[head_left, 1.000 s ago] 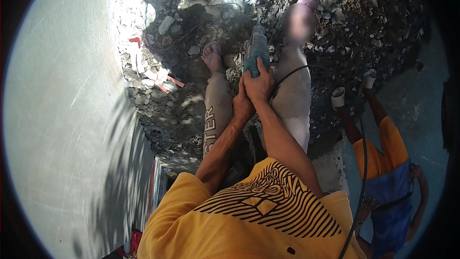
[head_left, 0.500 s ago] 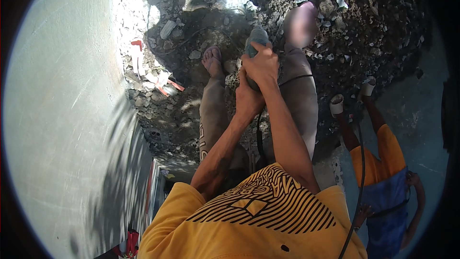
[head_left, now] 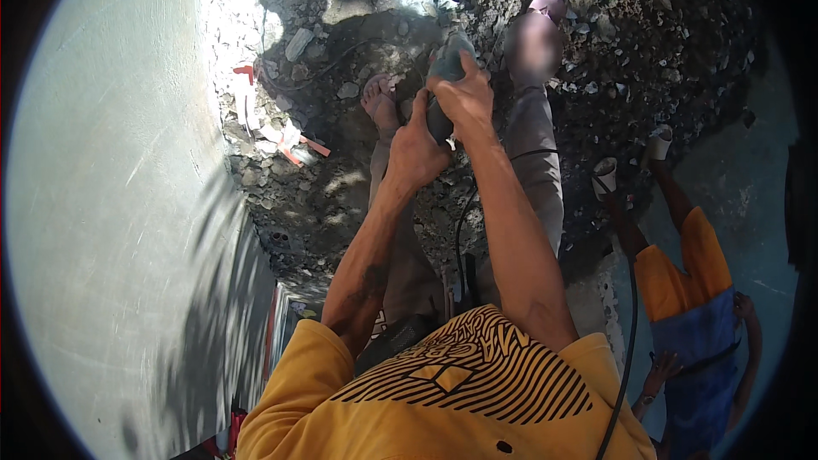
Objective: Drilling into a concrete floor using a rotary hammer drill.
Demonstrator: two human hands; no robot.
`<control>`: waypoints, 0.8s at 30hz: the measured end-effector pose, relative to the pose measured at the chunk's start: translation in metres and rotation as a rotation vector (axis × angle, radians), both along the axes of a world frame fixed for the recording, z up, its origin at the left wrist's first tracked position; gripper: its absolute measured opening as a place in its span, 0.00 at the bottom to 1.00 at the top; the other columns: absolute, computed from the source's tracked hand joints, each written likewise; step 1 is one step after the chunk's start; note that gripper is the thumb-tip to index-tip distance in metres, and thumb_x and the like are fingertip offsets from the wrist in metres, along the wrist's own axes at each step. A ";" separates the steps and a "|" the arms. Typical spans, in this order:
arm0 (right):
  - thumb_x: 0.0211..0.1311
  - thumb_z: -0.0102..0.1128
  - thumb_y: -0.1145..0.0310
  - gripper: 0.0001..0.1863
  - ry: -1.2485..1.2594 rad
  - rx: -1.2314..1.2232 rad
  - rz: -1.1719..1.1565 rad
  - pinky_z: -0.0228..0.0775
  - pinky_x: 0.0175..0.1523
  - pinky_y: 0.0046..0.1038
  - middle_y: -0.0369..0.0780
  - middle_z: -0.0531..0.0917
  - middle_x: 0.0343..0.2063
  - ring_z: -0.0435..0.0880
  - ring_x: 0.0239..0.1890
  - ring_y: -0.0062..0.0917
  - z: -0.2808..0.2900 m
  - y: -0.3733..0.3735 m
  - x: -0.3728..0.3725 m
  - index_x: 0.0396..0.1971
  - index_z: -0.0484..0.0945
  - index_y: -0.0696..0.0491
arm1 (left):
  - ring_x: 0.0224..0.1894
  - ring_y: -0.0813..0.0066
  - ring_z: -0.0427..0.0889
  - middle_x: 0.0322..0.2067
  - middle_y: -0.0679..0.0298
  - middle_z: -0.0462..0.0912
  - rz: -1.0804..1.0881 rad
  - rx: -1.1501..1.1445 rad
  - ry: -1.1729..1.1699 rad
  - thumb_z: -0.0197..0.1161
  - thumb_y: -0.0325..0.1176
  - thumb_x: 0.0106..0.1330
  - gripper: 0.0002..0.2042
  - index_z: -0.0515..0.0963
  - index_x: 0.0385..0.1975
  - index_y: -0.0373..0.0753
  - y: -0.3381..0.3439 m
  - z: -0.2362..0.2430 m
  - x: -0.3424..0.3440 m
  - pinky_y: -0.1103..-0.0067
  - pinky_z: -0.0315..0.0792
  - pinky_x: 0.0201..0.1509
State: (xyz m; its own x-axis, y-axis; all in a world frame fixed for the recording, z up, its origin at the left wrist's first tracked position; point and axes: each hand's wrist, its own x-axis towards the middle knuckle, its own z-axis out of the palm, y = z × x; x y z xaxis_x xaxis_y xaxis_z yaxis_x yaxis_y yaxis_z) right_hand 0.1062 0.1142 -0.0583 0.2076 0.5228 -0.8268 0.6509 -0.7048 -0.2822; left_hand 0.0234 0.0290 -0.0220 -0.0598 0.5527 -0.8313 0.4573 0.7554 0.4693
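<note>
A grey-green corded power tool (head_left: pixel 438 122) is between my hands, out in front of my legs; its exact kind cannot be made out. My right hand (head_left: pixel 464 98) wraps over its upper part. Lower and to the left, my left hand (head_left: pixel 417 153) grips the rear part, with a finger stretched along its side. The tool's far end blurs into the shadowed rubble, so what it touches is unclear. A thin black cord (head_left: pixel 461 230) hangs below the tool toward my waist.
Broken stones and soil (head_left: pixel 648 60) cover the ground around my feet. A pale wall (head_left: pixel 111 204) rises on the left, with red-and-white scraps (head_left: pixel 294 143) near its base. At right stands another person in orange shorts (head_left: pixel 694 264); a black cable (head_left: pixel 632 332) runs alongside.
My left hand has shifted down and left, farther from my right hand. The tool has tilted and moved slightly. The other person's hand and feet have shifted a little.
</note>
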 end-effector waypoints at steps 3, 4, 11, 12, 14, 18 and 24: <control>0.48 0.64 0.60 0.35 -0.044 -0.111 0.096 0.72 0.60 0.41 0.55 0.65 0.65 0.80 0.54 0.48 0.015 -0.039 0.002 0.62 0.75 0.43 | 0.44 0.39 0.82 0.39 0.38 0.83 0.149 -0.023 -0.011 0.67 0.25 0.49 0.47 0.49 0.71 0.38 -0.044 0.006 0.013 0.59 0.78 0.46; 0.49 0.63 0.60 0.31 -0.010 -0.082 0.123 0.72 0.60 0.40 0.56 0.67 0.63 0.80 0.53 0.49 0.022 -0.048 0.005 0.58 0.78 0.40 | 0.45 0.39 0.82 0.40 0.39 0.83 0.155 0.025 -0.030 0.67 0.24 0.49 0.47 0.49 0.71 0.37 -0.055 0.010 0.013 0.59 0.78 0.47; 0.50 0.61 0.61 0.19 0.055 -0.017 0.117 0.74 0.56 0.38 0.58 0.76 0.52 0.84 0.47 0.45 0.035 -0.008 0.024 0.44 0.87 0.43 | 0.42 0.41 0.84 0.38 0.38 0.83 0.191 0.139 -0.026 0.68 0.28 0.53 0.44 0.52 0.71 0.39 -0.025 0.017 0.030 0.59 0.78 0.45; 0.50 0.61 0.61 0.19 0.016 -0.014 0.169 0.75 0.53 0.36 0.56 0.81 0.46 0.85 0.44 0.42 0.033 -0.004 0.027 0.44 0.87 0.44 | 0.42 0.41 0.84 0.38 0.38 0.83 0.192 0.140 -0.025 0.68 0.28 0.53 0.44 0.52 0.71 0.39 -0.010 0.020 0.029 0.59 0.78 0.45; 0.51 0.61 0.61 0.17 0.044 -0.023 0.097 0.76 0.53 0.37 0.52 0.83 0.38 0.86 0.44 0.42 0.019 0.018 0.037 0.42 0.87 0.44 | 0.44 0.39 0.83 0.43 0.35 0.80 0.097 -0.008 -0.107 0.64 0.22 0.48 0.46 0.48 0.71 0.32 0.019 0.026 0.027 0.60 0.79 0.44; 0.49 0.63 0.58 0.15 0.062 -0.006 0.117 0.77 0.53 0.36 0.46 0.87 0.34 0.86 0.43 0.42 0.004 0.049 0.026 0.37 0.89 0.44 | 0.39 0.36 0.83 0.35 0.37 0.82 0.045 0.058 -0.030 0.65 0.26 0.47 0.47 0.46 0.69 0.28 0.056 0.013 0.023 0.57 0.77 0.43; 0.49 0.64 0.62 0.16 0.160 -0.212 -0.149 0.80 0.33 0.44 0.45 0.86 0.31 0.85 0.30 0.33 -0.028 0.159 0.034 0.36 0.86 0.55 | 0.44 0.42 0.84 0.36 0.42 0.84 -0.109 0.146 -0.045 0.70 0.37 0.49 0.42 0.58 0.63 0.27 0.164 -0.012 0.012 0.61 0.79 0.49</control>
State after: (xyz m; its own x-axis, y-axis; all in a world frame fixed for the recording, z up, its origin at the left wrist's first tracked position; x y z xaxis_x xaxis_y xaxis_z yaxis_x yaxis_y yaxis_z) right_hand 0.1402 0.2737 -0.0864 0.1274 0.3085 -0.9426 0.4948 -0.8434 -0.2091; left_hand 0.0353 0.1926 -0.0337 0.0427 0.6691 -0.7419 0.5089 0.6245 0.5925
